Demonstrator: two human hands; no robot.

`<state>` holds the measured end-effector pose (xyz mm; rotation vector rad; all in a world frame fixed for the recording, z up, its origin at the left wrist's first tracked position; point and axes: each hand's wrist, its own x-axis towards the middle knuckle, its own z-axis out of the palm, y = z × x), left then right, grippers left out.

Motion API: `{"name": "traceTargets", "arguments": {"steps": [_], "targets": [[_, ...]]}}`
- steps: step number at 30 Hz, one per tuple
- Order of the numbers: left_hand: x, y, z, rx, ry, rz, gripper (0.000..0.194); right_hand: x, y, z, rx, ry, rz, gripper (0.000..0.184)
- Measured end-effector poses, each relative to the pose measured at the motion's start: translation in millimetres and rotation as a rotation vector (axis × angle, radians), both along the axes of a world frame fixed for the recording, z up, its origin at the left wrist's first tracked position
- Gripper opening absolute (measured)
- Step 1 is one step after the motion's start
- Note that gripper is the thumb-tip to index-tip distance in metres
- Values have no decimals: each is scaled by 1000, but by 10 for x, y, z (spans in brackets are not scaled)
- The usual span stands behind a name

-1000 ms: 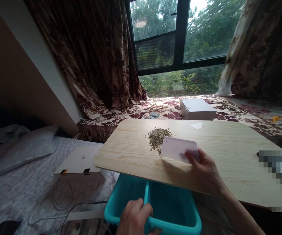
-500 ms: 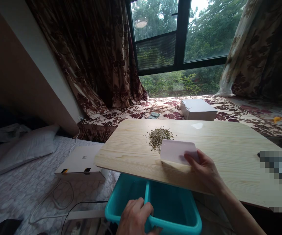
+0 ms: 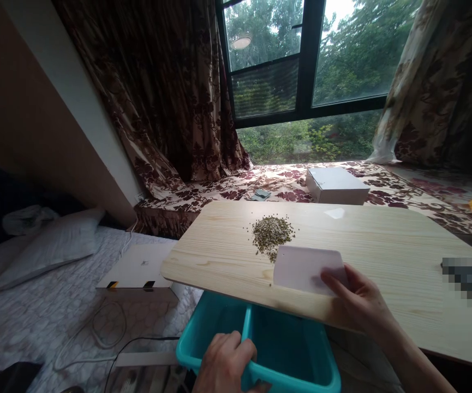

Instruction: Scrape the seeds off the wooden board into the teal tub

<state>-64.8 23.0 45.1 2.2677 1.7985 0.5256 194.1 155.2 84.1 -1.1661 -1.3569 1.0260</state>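
Note:
My right hand [image 3: 360, 303] pinches a white flat scraper card [image 3: 303, 268] and holds it on edge on the light wooden board [image 3: 383, 251], just in front of a small heap of greenish seeds [image 3: 272, 233]. The card's left corner touches the heap's near side. My left hand [image 3: 223, 363] grips the near rim of a teal plastic bin [image 3: 293, 349] that sits below the board's front edge. The bin's inside looks bare where it shows.
A white box [image 3: 337, 184] lies on the flowered window seat behind the board. A flat white box [image 3: 135, 267], a pillow [image 3: 43, 248] and cables [image 3: 108, 333] lie on the bed at left. A blurred patch [image 3: 471, 284] covers the board's right end. Curtains flank the window.
My right hand has drawn the card slightly toward me, away from the heap's middle. The view has shifted a little left. My left hand stays on the bin.

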Motion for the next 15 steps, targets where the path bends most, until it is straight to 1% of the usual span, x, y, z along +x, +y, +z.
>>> {"name": "traceTargets", "arguments": {"steps": [2, 6, 10, 13, 15], "targets": [[-23, 9, -30, 49, 24, -15, 22, -19, 76, -4, 18, -6, -29, 47], [-54, -4, -51, 121, 96, -49, 22, -90, 172, -4, 37, -25, 10, 45], [-86, -58, -33, 127, 172, -43, 19, -148, 86, -29, 27, -53, 37, 40], [-113, -92, -13, 93, 150, -12, 22, -151, -12, -48, -2, -4, 69, 39], [-121, -100, -4, 64, 135, 16, 25, -119, -25, -45, -21, 31, 74, 40]]}}
